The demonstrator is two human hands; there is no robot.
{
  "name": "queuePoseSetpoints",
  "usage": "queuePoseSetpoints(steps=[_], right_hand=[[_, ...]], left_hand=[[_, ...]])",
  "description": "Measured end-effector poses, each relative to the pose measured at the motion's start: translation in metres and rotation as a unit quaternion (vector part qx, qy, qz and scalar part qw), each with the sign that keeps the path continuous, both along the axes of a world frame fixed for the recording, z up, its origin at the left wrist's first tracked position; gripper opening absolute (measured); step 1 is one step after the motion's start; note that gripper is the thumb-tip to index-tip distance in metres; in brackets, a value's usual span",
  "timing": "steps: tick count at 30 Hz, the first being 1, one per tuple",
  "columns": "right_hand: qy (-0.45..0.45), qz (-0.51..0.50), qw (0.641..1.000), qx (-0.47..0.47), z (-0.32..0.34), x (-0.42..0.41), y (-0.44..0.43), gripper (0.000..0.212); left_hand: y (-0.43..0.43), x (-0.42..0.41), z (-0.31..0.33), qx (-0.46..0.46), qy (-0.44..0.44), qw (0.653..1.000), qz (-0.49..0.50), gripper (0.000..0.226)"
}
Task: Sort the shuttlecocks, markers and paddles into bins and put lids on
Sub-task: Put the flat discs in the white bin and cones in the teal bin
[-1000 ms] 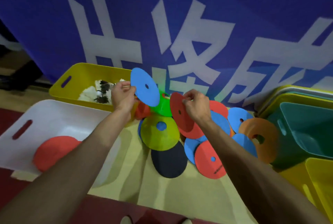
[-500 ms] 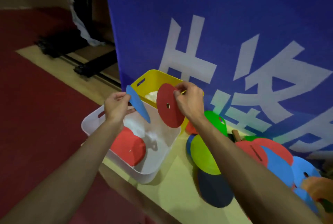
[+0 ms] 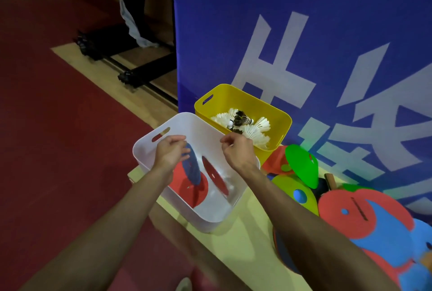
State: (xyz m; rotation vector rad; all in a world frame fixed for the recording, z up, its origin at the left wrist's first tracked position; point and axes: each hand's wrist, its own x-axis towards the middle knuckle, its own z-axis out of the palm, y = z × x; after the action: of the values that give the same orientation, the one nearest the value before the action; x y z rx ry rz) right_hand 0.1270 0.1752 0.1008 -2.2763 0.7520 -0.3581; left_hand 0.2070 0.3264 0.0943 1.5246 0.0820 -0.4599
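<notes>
My left hand (image 3: 169,152) and my right hand (image 3: 238,152) hover over the white bin (image 3: 145,143), fingers loosened. Just under the left fingers a blue disc marker (image 3: 194,171) drops on edge, blurred. Below the right hand a red disc marker (image 3: 214,177) falls inside the bin. Another red marker (image 3: 187,193) lies flat on the bin's bottom. Behind it, the yellow bin (image 3: 243,99) holds several shuttlecocks (image 3: 254,127). To the right, a pile of markers lies on the floor: green (image 3: 302,165), yellow-green (image 3: 292,191), red (image 3: 362,213), blue (image 3: 385,239). A wooden paddle handle (image 3: 330,179) pokes out among them.
A blue banner (image 3: 304,33) with white characters stands right behind the bins. A black stand base (image 3: 131,66) lies on the floor at the back left. Dark red mat (image 3: 58,127) covers the floor to the left of the wooden strip.
Both hands carried the blue and red markers left from the pile to above the white bin and let them go. The markers now drop into the bin.
</notes>
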Motion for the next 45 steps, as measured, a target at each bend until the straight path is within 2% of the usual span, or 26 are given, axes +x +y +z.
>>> queuePoseSetpoints(steps=[6,12,15,20,26,34,38,45], right_hand=[[-0.002,-0.026,1.000,0.010,-0.003,-0.019,-0.021,0.022],[0.004,-0.090,0.996,0.006,-0.004,-0.075,-0.063,0.023],[0.012,-0.137,0.990,0.019,-0.007,-0.117,-0.088,0.023],[0.036,-0.213,0.975,0.057,-0.022,-0.193,-0.126,0.024],[0.062,-0.270,0.957,0.081,-0.042,-0.284,-0.161,0.023],[0.069,-0.351,0.921,0.156,-0.080,-0.387,-0.197,0.023],[0.075,-0.396,0.894,0.196,-0.104,-0.426,-0.208,0.027],[0.110,-0.434,0.856,0.257,-0.136,-0.467,-0.216,0.031]], left_hand=[[-0.027,-0.016,0.007,-0.002,-0.035,0.999,-0.040,0.014],[-0.082,-0.057,0.012,0.006,-0.080,0.987,-0.136,0.011],[-0.117,-0.089,0.009,0.010,-0.073,0.979,-0.192,0.019],[-0.162,-0.157,-0.007,0.035,-0.053,0.951,-0.304,0.021],[-0.203,-0.225,-0.045,0.089,-0.007,0.916,-0.392,0.014],[-0.247,-0.307,-0.088,0.150,0.011,0.875,-0.459,0.020],[-0.262,-0.336,-0.106,0.191,0.008,0.853,-0.486,0.014],[-0.289,-0.359,-0.133,0.271,-0.039,0.814,-0.512,0.008]])
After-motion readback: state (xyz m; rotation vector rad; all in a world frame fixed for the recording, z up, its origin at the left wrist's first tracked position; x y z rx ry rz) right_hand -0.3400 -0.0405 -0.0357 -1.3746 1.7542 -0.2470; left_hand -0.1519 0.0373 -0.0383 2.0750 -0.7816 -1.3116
